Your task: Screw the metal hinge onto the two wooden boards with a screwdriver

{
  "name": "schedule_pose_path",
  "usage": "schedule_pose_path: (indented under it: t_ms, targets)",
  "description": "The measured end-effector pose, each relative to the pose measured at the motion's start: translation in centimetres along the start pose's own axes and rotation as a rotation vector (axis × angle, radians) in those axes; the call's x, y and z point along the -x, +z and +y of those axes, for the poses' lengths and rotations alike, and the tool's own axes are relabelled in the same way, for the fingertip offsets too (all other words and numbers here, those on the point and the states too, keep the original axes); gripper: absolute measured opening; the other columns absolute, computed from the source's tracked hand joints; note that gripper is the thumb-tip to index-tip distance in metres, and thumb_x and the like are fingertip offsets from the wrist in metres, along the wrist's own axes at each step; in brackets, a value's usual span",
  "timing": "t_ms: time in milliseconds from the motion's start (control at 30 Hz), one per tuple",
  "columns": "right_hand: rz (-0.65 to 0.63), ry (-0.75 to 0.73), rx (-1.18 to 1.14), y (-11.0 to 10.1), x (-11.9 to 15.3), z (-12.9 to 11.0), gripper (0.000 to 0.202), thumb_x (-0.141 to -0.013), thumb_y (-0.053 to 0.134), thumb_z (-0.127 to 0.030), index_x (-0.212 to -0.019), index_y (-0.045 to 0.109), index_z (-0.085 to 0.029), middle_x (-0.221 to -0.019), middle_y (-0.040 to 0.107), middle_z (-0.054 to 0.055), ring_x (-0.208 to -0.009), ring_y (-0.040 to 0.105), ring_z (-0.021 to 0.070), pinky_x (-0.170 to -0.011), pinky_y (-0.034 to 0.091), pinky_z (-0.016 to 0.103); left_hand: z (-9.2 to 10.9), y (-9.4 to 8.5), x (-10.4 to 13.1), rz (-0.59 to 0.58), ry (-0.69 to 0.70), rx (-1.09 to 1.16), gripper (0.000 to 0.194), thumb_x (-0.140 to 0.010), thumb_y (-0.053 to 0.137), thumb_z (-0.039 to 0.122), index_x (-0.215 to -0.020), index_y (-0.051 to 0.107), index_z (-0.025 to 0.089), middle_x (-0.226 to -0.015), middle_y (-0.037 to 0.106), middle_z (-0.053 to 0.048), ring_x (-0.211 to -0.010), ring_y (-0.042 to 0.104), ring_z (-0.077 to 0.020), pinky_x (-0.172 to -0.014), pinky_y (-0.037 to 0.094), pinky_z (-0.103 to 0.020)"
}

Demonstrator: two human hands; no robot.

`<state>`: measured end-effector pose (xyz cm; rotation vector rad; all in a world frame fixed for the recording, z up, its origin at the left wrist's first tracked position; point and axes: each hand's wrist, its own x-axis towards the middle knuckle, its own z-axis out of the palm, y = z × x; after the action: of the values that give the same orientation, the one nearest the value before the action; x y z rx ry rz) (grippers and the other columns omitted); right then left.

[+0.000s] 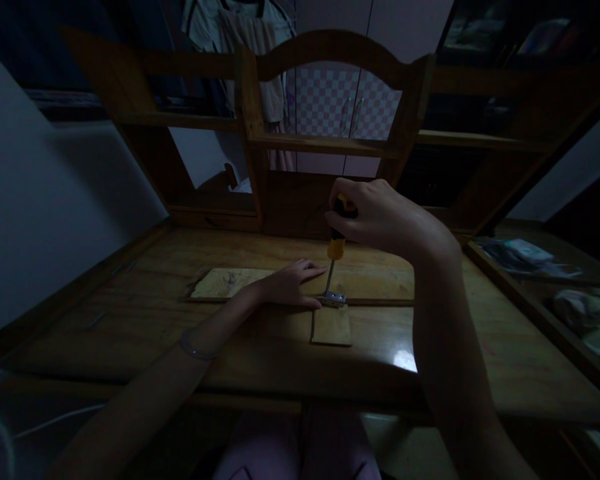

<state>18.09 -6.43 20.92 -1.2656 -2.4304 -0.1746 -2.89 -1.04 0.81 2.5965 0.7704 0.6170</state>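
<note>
My right hand [363, 210] is wrapped round the yellow and black handle of a screwdriver [336, 248], whose shaft points down with its tip at a small metal hinge [335, 299]. The hinge lies where a long wooden board [380, 283] meets a small square wooden piece [331, 325]. My left hand [293, 283] rests on the long board just left of the hinge, fingers apart, with the fingertips beside the screwdriver shaft and the thumb close to the hinge's left end.
The boards lie on a wooden desk [270, 360]. Behind it stands a wooden shelf frame [325, 143] with an arched top. Small metal pieces [95, 321] lie at the left. An open compartment holding cloth [587, 317] is at the right.
</note>
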Motion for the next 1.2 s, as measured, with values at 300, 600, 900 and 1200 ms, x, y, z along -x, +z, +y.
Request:
schedule_pose_path:
  t_ms: [300,600,900,1200]
  targets:
    - [0.013,-0.011,-0.011,0.05,0.00,-0.02,0.017,-0.091,0.056,-0.035,-0.097,0.063,-0.021,-0.087,0.067,0.007,-0.083,0.063,0.0242,-0.075,0.044,0.035,-0.09,0.03,-0.26,0.007,0.033,-0.011,0.089,-0.076,0.078,0.057,-0.150,0.043,0.024,-0.139,0.055,-0.014,-0.129,0.052,-0.0302,-0.110,0.041,-0.046]
    - [0.016,-0.007,-0.014,0.30,-0.08,0.09,0.018,-0.091,0.055,-0.035,-0.099,0.062,-0.021,-0.088,0.066,0.007,-0.082,0.062,0.0233,-0.075,0.042,0.035,0.29,-0.13,-0.19,0.003,0.008,-0.039,0.087,-0.077,0.075,0.060,-0.148,0.046,0.020,-0.137,0.056,-0.015,-0.127,0.052,-0.0303,-0.110,0.042,-0.046]
    - [0.009,-0.015,-0.020,-0.04,0.04,-0.30,0.018,-0.087,0.055,-0.034,-0.097,0.061,-0.019,-0.089,0.068,0.008,-0.084,0.063,0.0241,-0.075,0.044,0.035,0.35,-0.11,-0.12,0.033,-0.002,-0.046,0.085,-0.074,0.077,0.061,-0.144,0.051,0.019,-0.133,0.058,-0.016,-0.124,0.055,-0.0308,-0.107,0.044,-0.046]
    - [-0.003,0.000,-0.021,-0.21,0.11,-0.42,0.017,-0.087,0.056,-0.033,-0.096,0.062,-0.020,-0.087,0.068,0.008,-0.081,0.062,0.0233,-0.073,0.045,0.034,0.76,-0.56,-0.27,0.018,0.017,-0.045,0.086,-0.075,0.077,0.059,-0.148,0.047,0.023,-0.133,0.059,-0.014,-0.124,0.054,-0.0307,-0.107,0.044,-0.047]
